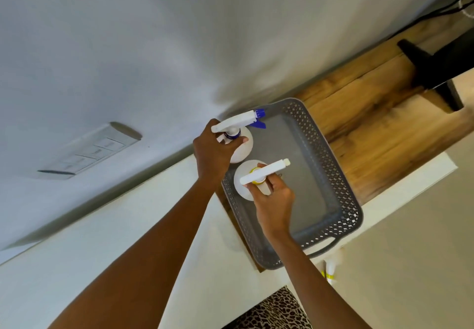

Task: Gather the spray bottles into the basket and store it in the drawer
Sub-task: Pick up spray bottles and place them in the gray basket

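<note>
A grey perforated basket point(331, 174) sits on a wooden top, seen from above. My left hand point(213, 151) grips the neck of a white spray bottle with a blue nozzle point(243, 120), held upright at the basket's far left corner. A white spray bottle with a yellow collar point(264, 171) stands upright inside the basket's left side, with my right hand point(274, 200) closed around it. Another bottle with a yellow band point(331, 272) shows partly just past the basket's near handle.
The wooden top point(372, 128) runs along a white wall point(128, 46). A black stand point(436, 67) rests on the wood at the right. A switch panel point(89, 154) is on the wall at the left. White cabinet surfaces point(128, 239) surround the wood.
</note>
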Demonstrator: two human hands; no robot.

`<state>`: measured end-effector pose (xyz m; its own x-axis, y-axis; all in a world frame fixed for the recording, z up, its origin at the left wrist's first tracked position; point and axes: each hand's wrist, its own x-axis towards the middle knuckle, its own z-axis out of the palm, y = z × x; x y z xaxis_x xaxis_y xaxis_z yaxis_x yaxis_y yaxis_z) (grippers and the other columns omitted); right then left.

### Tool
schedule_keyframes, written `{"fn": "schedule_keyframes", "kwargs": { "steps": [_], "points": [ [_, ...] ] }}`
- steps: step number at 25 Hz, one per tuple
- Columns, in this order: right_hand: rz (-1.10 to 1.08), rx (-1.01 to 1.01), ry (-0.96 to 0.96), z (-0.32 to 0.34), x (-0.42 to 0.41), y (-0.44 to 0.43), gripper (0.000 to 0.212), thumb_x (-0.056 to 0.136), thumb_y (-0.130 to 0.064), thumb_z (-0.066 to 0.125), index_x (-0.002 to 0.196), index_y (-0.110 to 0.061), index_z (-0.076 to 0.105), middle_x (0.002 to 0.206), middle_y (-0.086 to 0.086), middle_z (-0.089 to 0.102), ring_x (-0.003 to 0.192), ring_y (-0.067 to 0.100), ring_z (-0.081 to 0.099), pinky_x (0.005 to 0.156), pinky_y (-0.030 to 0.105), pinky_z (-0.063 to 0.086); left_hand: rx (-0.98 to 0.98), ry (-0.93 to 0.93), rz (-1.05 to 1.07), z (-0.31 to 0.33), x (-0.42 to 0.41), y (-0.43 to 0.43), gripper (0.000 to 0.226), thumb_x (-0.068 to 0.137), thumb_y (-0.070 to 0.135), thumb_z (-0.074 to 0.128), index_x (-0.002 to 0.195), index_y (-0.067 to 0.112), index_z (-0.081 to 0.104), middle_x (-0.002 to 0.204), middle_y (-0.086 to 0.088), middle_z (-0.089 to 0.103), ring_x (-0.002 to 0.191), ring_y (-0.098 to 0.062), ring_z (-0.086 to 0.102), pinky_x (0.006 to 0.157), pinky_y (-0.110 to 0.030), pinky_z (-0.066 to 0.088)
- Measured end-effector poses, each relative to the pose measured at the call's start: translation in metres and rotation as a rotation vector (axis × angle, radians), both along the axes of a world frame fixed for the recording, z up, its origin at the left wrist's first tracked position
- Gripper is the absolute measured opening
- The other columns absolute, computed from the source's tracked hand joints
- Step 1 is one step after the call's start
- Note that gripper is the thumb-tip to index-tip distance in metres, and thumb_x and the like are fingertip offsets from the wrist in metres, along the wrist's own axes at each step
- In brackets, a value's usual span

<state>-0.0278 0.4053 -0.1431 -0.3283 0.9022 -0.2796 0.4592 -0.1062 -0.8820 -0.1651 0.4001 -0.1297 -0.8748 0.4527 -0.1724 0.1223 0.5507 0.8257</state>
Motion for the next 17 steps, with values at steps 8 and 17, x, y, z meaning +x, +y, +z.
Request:
{"fn": "schedule_keyframes", "kwargs": {
  "steps": [8, 17],
  "points": [
    [0.039, 0.075, -0.038, -0.005, -0.005, -0.002, 0.042, 0.073, -0.015, 0.076, 0.111, -0.002, 0.065, 0.112, 0.013, 0.069, 0.103, 0.022, 0.066, 0.09, 0.039, 0.053, 0.015, -0.024, 0.002, -0.012, 0.003, 0.0, 0.044, 0.071, 0.022, 0.076, 0.107, 0.005, 0.056, 0.109, -0.014, 0.068, 0.099, -0.023, 0.064, 0.086, -0.031, 0.051],
    [0.076, 0.06, -0.07, -0.002, 0.004, -0.011, 0.045, 0.076, -0.021, 0.073, 0.117, -0.005, 0.062, 0.116, 0.012, 0.068, 0.107, 0.024, 0.064, 0.092, 0.042, 0.053, 0.003, -0.113, -0.019, -0.011, 0.012, -0.006, 0.05, 0.074, 0.016, 0.073, 0.117, 0.007, 0.049, 0.12, -0.014, 0.062, 0.11, -0.028, 0.059, 0.088, -0.029, 0.046]
  ]
}}
